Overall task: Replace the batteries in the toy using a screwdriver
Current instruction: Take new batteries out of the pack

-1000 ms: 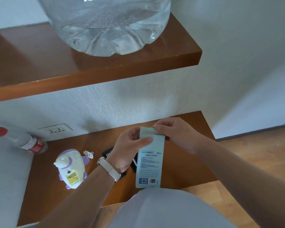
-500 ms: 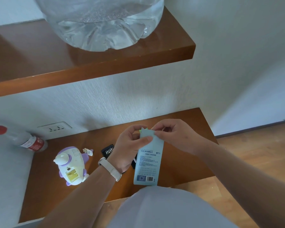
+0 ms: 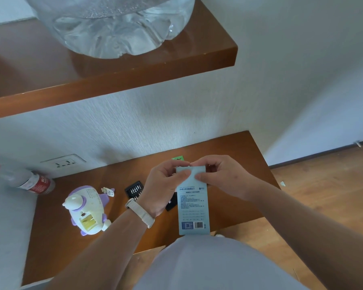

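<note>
A light blue screwdriver-kit box (image 3: 194, 208) hangs upright above the lower wooden shelf (image 3: 235, 164). My left hand (image 3: 164, 191) grips its upper left side, thumb across the face. My right hand (image 3: 220, 178) pinches the top right corner at the flap. The white and purple toy (image 3: 86, 212) lies on the shelf to the left, its yellow battery bay open and facing up. A small white piece (image 3: 108, 192) lies beside the toy. A black tray of screwdriver bits (image 3: 134, 188) sits behind my left wrist, partly hidden.
A plastic bottle with a red cap (image 3: 21, 178) lies at the shelf's far left by a wall socket (image 3: 63, 163). A large water jug (image 3: 113, 24) stands on the upper shelf (image 3: 134, 76). A small green item (image 3: 178, 158) shows behind my fingers. Wooden floor at right.
The box has been lowered slightly and my right fingers have shifted onto the top flap, pressing it down. The view has tilted a little; the toy stays where it lay.
</note>
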`<state>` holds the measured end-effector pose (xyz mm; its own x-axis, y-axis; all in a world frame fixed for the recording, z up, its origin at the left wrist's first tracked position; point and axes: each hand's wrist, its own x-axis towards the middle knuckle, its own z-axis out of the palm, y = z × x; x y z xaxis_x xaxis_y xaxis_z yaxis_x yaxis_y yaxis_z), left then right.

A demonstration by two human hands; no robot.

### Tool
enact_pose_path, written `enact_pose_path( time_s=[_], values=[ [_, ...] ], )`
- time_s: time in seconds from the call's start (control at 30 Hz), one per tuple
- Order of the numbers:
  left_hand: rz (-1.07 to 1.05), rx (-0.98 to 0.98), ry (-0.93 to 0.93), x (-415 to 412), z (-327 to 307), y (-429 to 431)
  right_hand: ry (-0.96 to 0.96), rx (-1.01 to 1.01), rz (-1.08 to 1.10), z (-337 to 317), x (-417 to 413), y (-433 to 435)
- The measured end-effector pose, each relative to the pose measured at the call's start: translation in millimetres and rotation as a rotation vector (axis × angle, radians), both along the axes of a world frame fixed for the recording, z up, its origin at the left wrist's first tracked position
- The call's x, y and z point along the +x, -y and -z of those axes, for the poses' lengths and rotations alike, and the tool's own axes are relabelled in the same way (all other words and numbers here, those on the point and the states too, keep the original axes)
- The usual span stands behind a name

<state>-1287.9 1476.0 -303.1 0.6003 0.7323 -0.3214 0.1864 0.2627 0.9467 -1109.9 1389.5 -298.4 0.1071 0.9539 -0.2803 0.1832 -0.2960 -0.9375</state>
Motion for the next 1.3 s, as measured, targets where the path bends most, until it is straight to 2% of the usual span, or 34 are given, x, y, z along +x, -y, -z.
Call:
enact_pose_path(
  time_s=[0.13, 0.3, 0.37, 0.53, 0.8, 1.1, 1.3],
  values=[
    [0.039, 0.083, -0.085, 5, 3, 2, -0.021, 0.014, 0.076, 6, 2, 1],
    [0.176, 0.015, -0.265, 10, 19, 9, -0.145, 0.008, 0.345, 14, 16, 3],
    [0.197, -0.034, -0.273, 16, 25, 15, -0.178, -0.009, 0.413, 18, 23, 6],
    [0.124, -0.210, -0.215, 38, 35, 24, -0.096, -0.108, 0.446, 40, 34, 17],
    [-0.022, -0.360, -0.154, 74, 72, 30, 0.031, -0.223, 0.325, 86, 48, 42],
    [0.003, -0.286, -0.327, 105, 120, 43, 0.123, -0.240, 0.271, 143, 73, 47],
    [-0.049, 0.009, -0.529, 121, 158, 53, 0.168, -0.265, 0.230, 173, 83, 37]
  ],
)
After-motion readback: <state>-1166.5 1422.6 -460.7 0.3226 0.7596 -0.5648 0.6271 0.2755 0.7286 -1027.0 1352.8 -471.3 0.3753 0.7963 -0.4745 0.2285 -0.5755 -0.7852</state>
